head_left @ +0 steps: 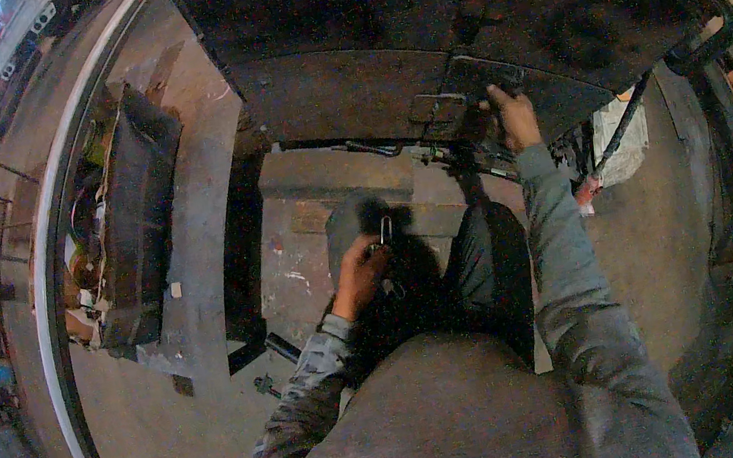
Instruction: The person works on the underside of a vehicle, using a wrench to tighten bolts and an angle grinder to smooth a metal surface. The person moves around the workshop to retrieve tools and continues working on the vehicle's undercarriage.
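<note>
My left hand [359, 276] is closed around what looks like a padlock, held above my lap. Its bright, long U-shaped shackle [384, 227] sticks up past my fingers, and small shiny pieces that look like keys [393, 290] hang below. The padlock's body is mostly hidden by the hand. Farther forward and to the right, my right hand [518, 119] grips part of a dark metal latch [469, 90] on the face of a big dark metal box [333, 76]. Its fingers are bent against the metal, and their tips are partly lost in shadow.
To the left, an open worn carton [142, 236] of mixed items stands on a metal surface beside a long pale rail [53, 250]. A white bag or sheet [620, 136] lies right of the box. Under the box, boards [340, 185] lie in front of my knees.
</note>
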Available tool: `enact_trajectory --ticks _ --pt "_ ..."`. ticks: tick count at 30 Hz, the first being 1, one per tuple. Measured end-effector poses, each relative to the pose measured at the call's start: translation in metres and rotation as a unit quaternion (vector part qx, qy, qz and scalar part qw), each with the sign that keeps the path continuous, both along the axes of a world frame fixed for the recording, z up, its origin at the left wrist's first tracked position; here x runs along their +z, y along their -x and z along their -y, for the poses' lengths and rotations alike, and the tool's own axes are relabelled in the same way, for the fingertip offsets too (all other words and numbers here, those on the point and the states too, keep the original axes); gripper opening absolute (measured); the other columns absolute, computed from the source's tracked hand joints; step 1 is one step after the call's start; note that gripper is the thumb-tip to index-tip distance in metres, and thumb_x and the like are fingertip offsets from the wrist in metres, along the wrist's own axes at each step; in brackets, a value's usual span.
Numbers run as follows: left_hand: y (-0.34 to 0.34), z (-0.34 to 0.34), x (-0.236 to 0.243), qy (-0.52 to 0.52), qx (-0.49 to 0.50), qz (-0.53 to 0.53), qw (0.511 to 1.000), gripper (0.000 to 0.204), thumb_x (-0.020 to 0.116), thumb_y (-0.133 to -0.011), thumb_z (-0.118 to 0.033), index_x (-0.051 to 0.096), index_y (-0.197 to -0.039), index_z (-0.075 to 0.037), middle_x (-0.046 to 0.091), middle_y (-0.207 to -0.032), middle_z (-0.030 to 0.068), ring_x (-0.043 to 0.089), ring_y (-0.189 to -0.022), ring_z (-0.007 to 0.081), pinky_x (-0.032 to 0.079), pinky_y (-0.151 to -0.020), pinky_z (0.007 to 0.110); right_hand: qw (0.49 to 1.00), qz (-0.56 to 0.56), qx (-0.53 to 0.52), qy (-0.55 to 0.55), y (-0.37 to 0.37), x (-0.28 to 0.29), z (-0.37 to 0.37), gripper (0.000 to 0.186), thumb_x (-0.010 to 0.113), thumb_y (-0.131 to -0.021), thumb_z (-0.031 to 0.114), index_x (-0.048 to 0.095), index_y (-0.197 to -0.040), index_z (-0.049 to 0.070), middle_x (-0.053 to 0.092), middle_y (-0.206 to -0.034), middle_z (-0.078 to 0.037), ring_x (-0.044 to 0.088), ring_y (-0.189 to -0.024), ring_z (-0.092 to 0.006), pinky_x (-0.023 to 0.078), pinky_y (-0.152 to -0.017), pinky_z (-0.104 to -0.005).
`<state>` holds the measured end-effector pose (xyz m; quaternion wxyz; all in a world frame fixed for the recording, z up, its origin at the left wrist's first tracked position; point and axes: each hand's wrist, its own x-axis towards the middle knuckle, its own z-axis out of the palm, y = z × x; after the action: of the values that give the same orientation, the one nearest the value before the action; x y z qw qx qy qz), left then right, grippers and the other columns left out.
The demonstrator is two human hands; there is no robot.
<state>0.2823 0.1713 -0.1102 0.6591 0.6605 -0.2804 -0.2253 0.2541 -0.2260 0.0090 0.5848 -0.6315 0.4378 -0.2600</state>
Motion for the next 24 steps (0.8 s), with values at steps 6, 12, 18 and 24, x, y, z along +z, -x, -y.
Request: enact_trajectory --ticks 6,12,18,24 --pt "0.004 0.01 0.004 -0.008 -0.033 -0.06 0.998 0.016 0.064 -0.091 -0.006 0.061 -0.106 -0.003 0.06 -0.088 0.0051 0.057 -0.072 0.0136 0.049 -0.065 0.031 0.995 -0.014 0.035 0.087 0.102 -0.029 0.028 0.028 0.066 -0.09 0.025 0.06 -0.103 0.001 0.064 -0.082 -0.005 0.057 -0.069 -0.0132 0.044 -0.059 -0.0272" --pt "0.002 0.01 -0.013 -0.035 -0.023 -0.065 0.997 0.012 0.064 -0.091 -0.007 0.06 -0.102 -0.003 0.059 -0.082 0.0035 0.055 -0.071 0.0127 0.047 -0.064 0.031 0.995 -0.089 0.042 -0.005 0.223 -0.07 0.01 0.02 0.064 -0.091 0.021 0.062 -0.103 0.006 0.06 -0.081 -0.005 0.056 -0.075 -0.0135 0.045 -0.063 -0.0318" --pt "0.001 0.007 0.017 -0.097 -0.028 -0.136 0.986 0.008 0.063 -0.092 -0.008 0.06 -0.099 -0.005 0.059 -0.08 0.0023 0.053 -0.071 0.0111 0.044 -0.062 0.029 0.984 -0.165 0.025 0.058 0.321 -0.168 -0.018 0.015 0.06 -0.091 0.018 0.06 -0.103 0.009 0.06 -0.086 -0.008 0.058 -0.076 -0.02 0.05 -0.065 -0.0401" --pt "0.016 0.015 0.044 -0.104 -0.019 -0.133 0.985 0.01 0.061 -0.093 -0.009 0.061 -0.102 -0.006 0.061 -0.079 0.001 0.055 -0.064 0.0085 0.045 -0.058 0.026 0.887 -0.287 0.011 0.36 0.411 -0.323 0.0 0.019 0.06 -0.088 0.021 0.065 -0.096 0.004 0.063 -0.089 -0.011 0.059 -0.076 -0.0253 0.05 -0.071 -0.0428"
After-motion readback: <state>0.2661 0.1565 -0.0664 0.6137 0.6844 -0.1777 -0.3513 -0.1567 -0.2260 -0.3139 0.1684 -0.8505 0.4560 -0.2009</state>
